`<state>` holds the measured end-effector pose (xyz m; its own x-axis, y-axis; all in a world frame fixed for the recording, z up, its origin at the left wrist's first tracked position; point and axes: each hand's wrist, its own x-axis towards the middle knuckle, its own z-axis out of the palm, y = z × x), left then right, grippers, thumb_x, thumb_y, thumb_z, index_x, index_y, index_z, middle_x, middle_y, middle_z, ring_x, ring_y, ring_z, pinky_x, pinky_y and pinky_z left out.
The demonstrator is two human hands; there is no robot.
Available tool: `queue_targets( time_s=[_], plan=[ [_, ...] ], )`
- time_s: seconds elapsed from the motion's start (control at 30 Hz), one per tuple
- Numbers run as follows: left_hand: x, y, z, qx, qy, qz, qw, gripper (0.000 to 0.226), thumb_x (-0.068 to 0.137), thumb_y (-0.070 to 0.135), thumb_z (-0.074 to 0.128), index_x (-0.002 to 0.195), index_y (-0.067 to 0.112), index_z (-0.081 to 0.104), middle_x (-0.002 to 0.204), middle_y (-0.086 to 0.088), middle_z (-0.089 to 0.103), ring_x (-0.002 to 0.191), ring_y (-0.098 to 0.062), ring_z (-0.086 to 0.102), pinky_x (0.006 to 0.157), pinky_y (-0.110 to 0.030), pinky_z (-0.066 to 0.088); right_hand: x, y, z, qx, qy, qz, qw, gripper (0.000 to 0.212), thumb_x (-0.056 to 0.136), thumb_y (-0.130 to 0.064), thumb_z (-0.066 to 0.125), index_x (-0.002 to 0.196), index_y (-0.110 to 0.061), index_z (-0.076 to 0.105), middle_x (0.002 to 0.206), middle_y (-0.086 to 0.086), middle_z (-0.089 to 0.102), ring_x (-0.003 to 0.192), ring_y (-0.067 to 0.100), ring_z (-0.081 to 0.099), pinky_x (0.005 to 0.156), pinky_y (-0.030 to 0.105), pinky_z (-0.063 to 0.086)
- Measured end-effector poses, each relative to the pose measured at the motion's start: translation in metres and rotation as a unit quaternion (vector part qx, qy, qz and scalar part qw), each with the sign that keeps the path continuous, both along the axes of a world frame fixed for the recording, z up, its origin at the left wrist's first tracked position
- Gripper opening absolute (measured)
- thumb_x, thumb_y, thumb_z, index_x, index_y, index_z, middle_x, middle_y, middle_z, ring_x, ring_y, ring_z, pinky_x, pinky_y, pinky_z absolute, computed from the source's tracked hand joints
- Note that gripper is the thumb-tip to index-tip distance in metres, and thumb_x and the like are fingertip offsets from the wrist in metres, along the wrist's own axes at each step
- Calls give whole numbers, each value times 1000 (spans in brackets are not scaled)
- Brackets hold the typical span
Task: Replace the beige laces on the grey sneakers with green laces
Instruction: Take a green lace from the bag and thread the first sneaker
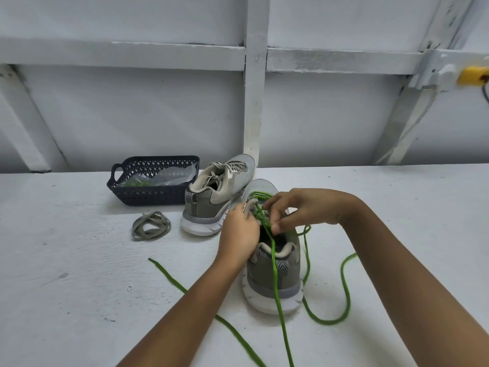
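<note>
One view: wide-angle head cam, worn by the person, facing forward and pitched down over the white worktop (79,260). Close-in framing: forearms (185,313) enter from 7 and 4 o'clock and converge just right of frame centre, over the near sneaker (275,276). Worktop takes the lower half; the framed white wall (158,115) fills the upper half, 12 o'clock.

green lace (274,271) cropped below, yellow box (472,75) cropped

basket (148,197) left of far sneaker (211,205) | lace coil (150,225) before basket | near sneaker (275,282) rightmost
</note>
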<state>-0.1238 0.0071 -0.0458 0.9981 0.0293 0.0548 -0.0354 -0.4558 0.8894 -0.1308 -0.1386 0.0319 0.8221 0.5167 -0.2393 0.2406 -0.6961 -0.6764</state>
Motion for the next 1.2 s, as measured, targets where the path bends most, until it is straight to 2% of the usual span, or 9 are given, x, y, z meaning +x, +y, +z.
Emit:
queue_targets(
  time_s=[0.17, 0.27, 0.43, 0.5, 0.6, 0.77, 0.93, 1.07, 1.2],
  plan=[
    [2, 3, -1, 16, -5, -25, 1000, 26, 96, 15, 42, 116, 11, 58, 112, -11, 60, 105, -29, 55, 82, -35, 44, 8, 3, 12, 200, -8, -194, 960, 19, 92, -13, 55, 75, -16, 62, 82, 6, 64, 77, 15, 60, 72, 28, 49],
    [3, 5, 0, 9, -22, -38, 999, 40, 95, 28, 50, 133, 14, 48, 132, -5, 52, 126, -22, 45, 103, -37, 37, 17, 10, 28, 382, 110, -276, 875, 21, 96, -16, 46, 77, -14, 55, 58, -2, 53, 46, 8, 53, 45, 16, 45],
    [-8, 4, 19, 14, -138, -86, 987, 67, 73, 73, 41, 114, 25, 63, 118, 8, 56, 119, -13, 49, 104, -41, 37, 28, 27, 56, 577, 211, -294, 732, 25, 97, -8, 36, 77, -6, 52, 53, 1, 51, 38, 8, 50, 39, 13, 42],
    [-10, 0, 30, 27, -131, -140, 981, 58, 74, 71, 46, 105, 27, 68, 112, 14, 60, 113, -6, 53, 102, -38, 39, 32, 35, 62, 609, 212, -294, 705, 28, 98, -4, 33, 75, -1, 49, 51, 5, 53, 38, 11, 52, 41, 15, 45],
    [-12, -1, 46, -18, -105, -197, 975, 24, 89, 38, 61, 91, 19, 75, 96, 4, 68, 93, -5, 61, 92, -34, 46, 41, 40, 63, 625, 200, -304, 691, 28, 98, -1, 32, 76, 2, 49, 53, 10, 54, 41, 15, 55, 43, 19, 50],
    [8, 19, 73, -199, -76, -136, 967, 27, 96, 26, 53, 78, 12, 67, 57, 0, 52, 48, -3, 43, 53, -19, 37, 45, 30, 34, 557, 188, -313, 746, 29, 100, -17, 30, 96, -1, 53, 82, 15, 61, 63, 23, 65, 54, 29, 57],
    [43, 40, 102, -335, 15, -93, 937, 27, 98, 24, 46, 79, 16, 64, 51, 10, 59, 47, -1, 51, 51, -19, 36, 28, 27, 4, 467, 217, -227, 827, 31, 101, -21, 35, 98, -4, 60, 75, 9, 67, 60, 16, 67, 57, 25, 57],
    [64, 56, 112, -411, 5, -16, 911, 26, 97, 26, 47, 79, 17, 64, 51, 10, 60, 48, -1, 53, 52, -20, 37, 17, 24, -1, 393, 127, -192, 890, 25, 100, -18, 43, 91, -8, 65, 63, -1, 55, 50, 7, 50, 45, 16, 44],
    [64, 52, 96, -334, 32, -31, 942, 31, 92, 44, 53, 89, 15, 63, 62, 9, 56, 48, -4, 47, 47, -19, 35, 19, 22, -1, 392, 92, -208, 891, 24, 99, -14, 45, 84, -6, 62, 59, -2, 51, 45, 5, 45, 43, 15, 40]
  ],
)
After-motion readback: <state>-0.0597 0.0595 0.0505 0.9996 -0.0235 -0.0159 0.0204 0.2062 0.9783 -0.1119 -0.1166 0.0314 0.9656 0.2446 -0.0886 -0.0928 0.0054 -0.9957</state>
